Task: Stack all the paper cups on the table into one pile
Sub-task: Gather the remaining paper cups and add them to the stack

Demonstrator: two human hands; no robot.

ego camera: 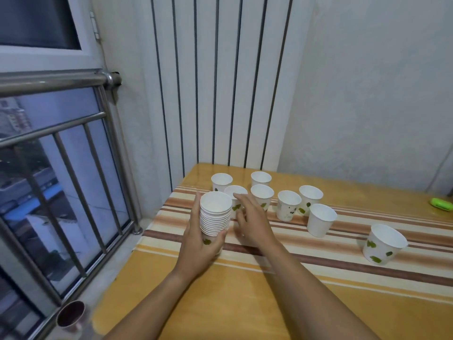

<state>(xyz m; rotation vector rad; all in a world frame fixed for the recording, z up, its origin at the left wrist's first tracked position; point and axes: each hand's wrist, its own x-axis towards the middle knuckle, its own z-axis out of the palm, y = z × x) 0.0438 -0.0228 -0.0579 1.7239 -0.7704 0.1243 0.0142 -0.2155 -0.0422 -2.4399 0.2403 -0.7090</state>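
My left hand (199,244) grips a tall stack of white paper cups (215,215) near its base, holding it upright over the table's left part. My right hand (252,220) hovers just right of the stack with fingers spread and relaxed, holding nothing, in front of a single cup (235,192) that it partly hides. Several loose white cups with green leaf prints stand upright on the striped cloth (343,244): two at the back (221,181) (261,179), others toward the right (321,219), and one nearest the right edge (383,244).
The yellow wooden table (245,303) stands in a corner beside a window with metal bars (68,168) on the left and a radiator (220,82) behind. A green object (441,204) lies at the far right. A dark metal cup (71,315) sits on the windowsill.
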